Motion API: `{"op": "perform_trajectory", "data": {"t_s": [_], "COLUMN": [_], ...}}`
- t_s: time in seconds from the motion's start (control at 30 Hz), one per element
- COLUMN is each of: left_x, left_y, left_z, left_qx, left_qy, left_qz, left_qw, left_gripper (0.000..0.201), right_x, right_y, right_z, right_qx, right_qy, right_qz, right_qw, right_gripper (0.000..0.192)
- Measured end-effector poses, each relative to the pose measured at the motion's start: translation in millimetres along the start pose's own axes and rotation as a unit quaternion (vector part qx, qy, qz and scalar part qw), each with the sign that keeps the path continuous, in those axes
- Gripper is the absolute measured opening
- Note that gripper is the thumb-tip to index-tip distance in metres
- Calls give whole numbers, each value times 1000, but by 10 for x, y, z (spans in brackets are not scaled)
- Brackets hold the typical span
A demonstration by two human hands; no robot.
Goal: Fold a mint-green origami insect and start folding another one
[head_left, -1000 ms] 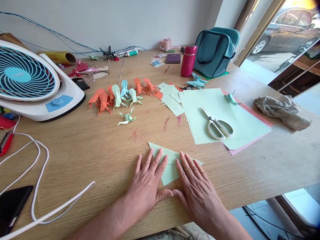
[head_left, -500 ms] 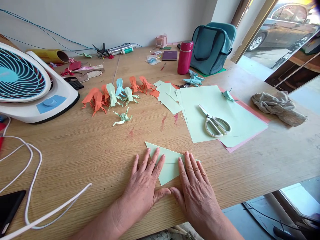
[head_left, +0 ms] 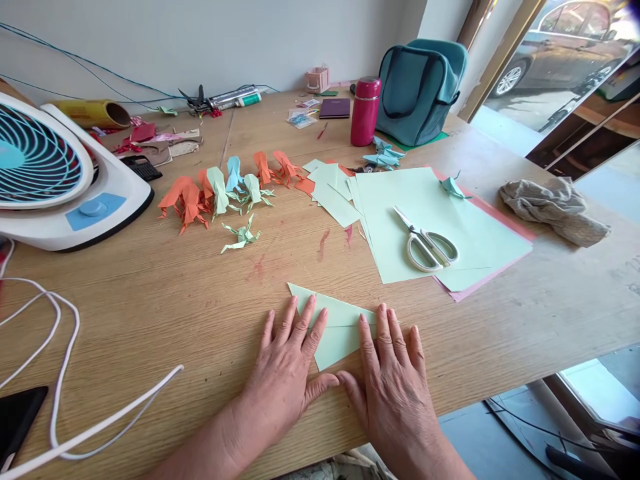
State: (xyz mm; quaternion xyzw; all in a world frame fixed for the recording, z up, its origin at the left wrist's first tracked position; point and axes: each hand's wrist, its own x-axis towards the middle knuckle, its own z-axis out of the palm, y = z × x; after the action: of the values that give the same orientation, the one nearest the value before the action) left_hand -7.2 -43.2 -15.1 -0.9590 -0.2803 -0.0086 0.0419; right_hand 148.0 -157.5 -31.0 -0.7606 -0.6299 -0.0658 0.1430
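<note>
A pale green paper folded into a triangle (head_left: pixel 336 325) lies flat on the wooden table (head_left: pixel 165 300) near its front edge. My left hand (head_left: pixel 287 373) rests palm down on the paper's left part, fingers spread. My right hand (head_left: pixel 393 380) presses flat on its right part and covers the right corner. The thumbs nearly touch below the paper. Neither hand grips anything.
White-handled scissors (head_left: pixel 425 243) lie on a stack of green and pink sheets (head_left: pixel 470 233). Several orange, green and blue folded paper figures (head_left: pixel 220 190) stand mid-table. A fan (head_left: pixel 55 177), white cable (head_left: pixel 60 373), red flask (head_left: pixel 365 111), teal bag (head_left: pixel 417 90) and grey cloth (head_left: pixel 555 210) surround them.
My right hand has slid a little to the right along the folded paper, covering its right tip. The left hand stays put. The view has shifted slightly.
</note>
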Motion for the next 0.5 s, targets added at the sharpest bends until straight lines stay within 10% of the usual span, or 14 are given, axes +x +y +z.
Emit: {"op": "perform_trajectory", "data": {"t_s": [0.5], "left_x": [1], "left_y": [2], "left_z": [-32], "left_qx": [-10], "left_qy": [-14], "left_qz": [-8], "left_qw": [1000], "left_gripper": [81], "right_x": [-4], "right_y": [-29], "right_z": [-15], "right_qx": [30], "right_qy": [-6], "right_qz": [26], "right_qw": [999], "right_gripper": [69]}}
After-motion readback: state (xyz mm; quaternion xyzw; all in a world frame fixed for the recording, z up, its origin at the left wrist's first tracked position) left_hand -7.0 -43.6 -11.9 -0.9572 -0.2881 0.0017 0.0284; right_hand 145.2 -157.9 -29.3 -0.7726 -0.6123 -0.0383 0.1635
